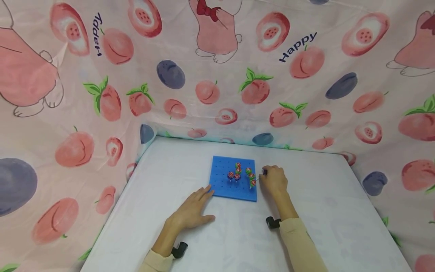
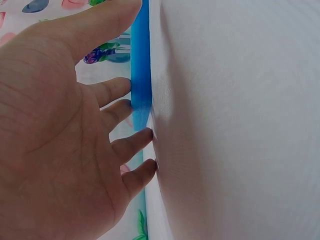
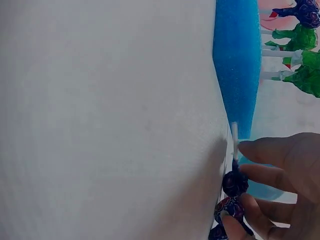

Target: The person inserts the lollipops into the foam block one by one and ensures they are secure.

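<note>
A blue foam board [image 1: 219,160] with rows of small holes lies on the table, with several wrapped lollipops [image 1: 238,170] standing in it by their sticks. My left hand [image 1: 188,211] is spread with straight fingers at the board's near left corner, fingertips right at its edge in the left wrist view. Beside the right edge, my right hand [image 1: 276,181] pinches a dark-wrapped lollipop [image 3: 235,182] whose white stick [image 3: 235,132] points toward the board. More dark wrapped lollipops [image 3: 229,209] show under the curled fingers in the right wrist view, partly hidden.
A white cloth [image 1: 326,211] covers the table. Fruit-printed curtains [image 1: 204,68] rise behind it and at both sides. Green-wrapped lollipops [image 3: 300,75] stand along the board's right side, close to my right hand.
</note>
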Tool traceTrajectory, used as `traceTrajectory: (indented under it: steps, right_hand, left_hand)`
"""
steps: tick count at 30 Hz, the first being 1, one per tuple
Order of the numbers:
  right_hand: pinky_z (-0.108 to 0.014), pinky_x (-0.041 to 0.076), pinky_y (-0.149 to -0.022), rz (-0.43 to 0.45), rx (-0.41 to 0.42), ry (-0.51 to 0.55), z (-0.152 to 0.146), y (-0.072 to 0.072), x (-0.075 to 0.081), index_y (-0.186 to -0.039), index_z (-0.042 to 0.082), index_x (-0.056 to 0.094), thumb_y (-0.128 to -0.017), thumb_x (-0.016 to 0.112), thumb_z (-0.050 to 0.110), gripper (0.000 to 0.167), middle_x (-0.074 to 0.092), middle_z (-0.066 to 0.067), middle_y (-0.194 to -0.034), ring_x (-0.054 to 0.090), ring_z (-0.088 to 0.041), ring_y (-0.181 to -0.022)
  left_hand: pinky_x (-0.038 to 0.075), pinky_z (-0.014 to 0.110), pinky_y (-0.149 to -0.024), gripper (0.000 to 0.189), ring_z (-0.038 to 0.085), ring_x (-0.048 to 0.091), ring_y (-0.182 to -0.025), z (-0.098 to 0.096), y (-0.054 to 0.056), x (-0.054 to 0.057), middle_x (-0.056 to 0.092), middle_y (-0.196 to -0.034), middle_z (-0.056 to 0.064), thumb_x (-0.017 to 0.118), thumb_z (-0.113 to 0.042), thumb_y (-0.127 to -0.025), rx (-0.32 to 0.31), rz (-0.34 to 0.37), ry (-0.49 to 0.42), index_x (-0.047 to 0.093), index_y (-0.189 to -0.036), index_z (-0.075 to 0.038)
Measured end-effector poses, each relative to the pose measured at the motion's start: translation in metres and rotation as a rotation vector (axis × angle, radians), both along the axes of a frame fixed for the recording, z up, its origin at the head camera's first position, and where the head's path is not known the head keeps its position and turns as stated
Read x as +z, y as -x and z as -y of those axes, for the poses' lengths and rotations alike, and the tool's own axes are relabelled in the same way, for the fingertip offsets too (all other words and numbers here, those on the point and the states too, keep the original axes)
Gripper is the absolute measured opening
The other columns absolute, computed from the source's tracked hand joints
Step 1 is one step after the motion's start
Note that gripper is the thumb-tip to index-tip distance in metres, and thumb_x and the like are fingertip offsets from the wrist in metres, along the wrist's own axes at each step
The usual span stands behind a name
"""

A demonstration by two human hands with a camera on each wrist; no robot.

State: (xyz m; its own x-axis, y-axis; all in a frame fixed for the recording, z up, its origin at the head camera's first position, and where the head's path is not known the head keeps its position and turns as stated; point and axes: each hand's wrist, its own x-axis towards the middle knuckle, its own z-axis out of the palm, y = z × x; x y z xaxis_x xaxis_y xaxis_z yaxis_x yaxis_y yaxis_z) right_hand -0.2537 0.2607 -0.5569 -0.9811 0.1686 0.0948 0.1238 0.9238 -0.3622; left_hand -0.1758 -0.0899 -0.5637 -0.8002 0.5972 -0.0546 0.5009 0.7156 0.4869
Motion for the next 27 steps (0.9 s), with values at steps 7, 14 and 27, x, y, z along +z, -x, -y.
traceTrajectory:
  steps: [7, 14, 27]
  right_hand:
    - [-0.056, 0.058, -0.085, -0.019, 0.006, 0.018, -0.0016, 0.0024, -0.0017, -0.114, 0.0, 0.076, -0.09, 0.08, 0.017, 0.029, 0.07, -0.021, -0.111, 0.069, -0.041, -0.103]
    - [-0.056, 0.057, -0.09, -0.001, -0.004, 0.055, -0.0025, 0.0032, -0.0013, -0.121, -0.006, 0.072, -0.09, 0.08, 0.016, 0.039, 0.066, -0.025, -0.11, 0.067, -0.043, -0.104]
    - [-0.057, 0.054, -0.093, -0.103, -0.017, 0.185, -0.0042, 0.0026, 0.0024, -0.117, -0.002, 0.073, -0.083, 0.088, 0.012, 0.04, 0.069, -0.025, -0.109, 0.066, -0.042, -0.105]
  left_hand:
    - [0.023, 0.055, -0.127, 0.089, 0.038, 0.021, -0.158, -0.0002, -0.0003, -0.0006, 0.019, -0.174, 0.009, 0.072, -0.049, -0.096, -0.002, -0.001, 0.001, 0.031, -0.164, -0.008]
    - [0.022, 0.055, -0.127, 0.089, 0.038, 0.021, -0.158, -0.0009, 0.0008, -0.0019, 0.019, -0.174, 0.009, 0.073, -0.048, -0.096, -0.001, -0.001, 0.0, 0.031, -0.164, -0.008]
    - [0.022, 0.055, -0.127, 0.089, 0.038, 0.022, -0.158, -0.0021, -0.0013, 0.0024, 0.02, -0.174, 0.009, 0.073, -0.047, -0.096, 0.006, -0.003, -0.002, 0.032, -0.164, -0.008]
